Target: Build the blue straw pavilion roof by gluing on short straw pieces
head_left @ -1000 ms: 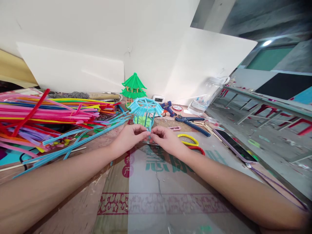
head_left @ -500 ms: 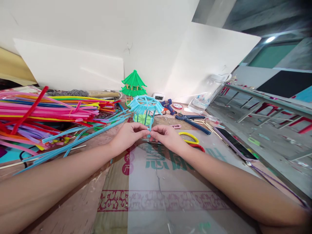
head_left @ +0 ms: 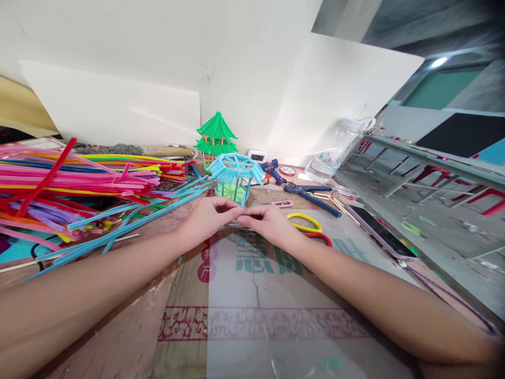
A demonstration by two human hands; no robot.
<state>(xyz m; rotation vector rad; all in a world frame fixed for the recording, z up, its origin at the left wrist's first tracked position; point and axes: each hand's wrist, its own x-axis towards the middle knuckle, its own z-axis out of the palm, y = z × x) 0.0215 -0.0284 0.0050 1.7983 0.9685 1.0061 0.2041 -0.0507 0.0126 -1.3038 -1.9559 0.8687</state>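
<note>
My left hand (head_left: pixel 213 216) and my right hand (head_left: pixel 268 220) meet fingertip to fingertip above the table. Between them they pinch a short light-blue pipe cleaner (head_left: pixel 243 199), whose upper end sticks up past the fingers; the rest is covered. Just behind stands a light-blue pavilion model (head_left: pixel 236 167) with a ring-shaped roof, thin posts and a round green base (head_left: pixel 229 191). Farther back is a green model with a two-tiered pointed roof (head_left: pixel 216 131).
Bundles of coloured pipe cleaners (head_left: pixel 79 173) lie at left. Rightward are scissors with yellow and red handles (head_left: pixel 303 223), blue-handled pliers (head_left: pixel 315 197), a glue gun (head_left: pixel 273 171), a phone (head_left: pixel 381 231) and a clear jug (head_left: pixel 335 147). A plastic sheet (head_left: pixel 284 295) covers the front.
My fingertips have drawn closer together, with my right fingers now over more of the blue pipe cleaner. Less of it shows. The models and tools stay in place.
</note>
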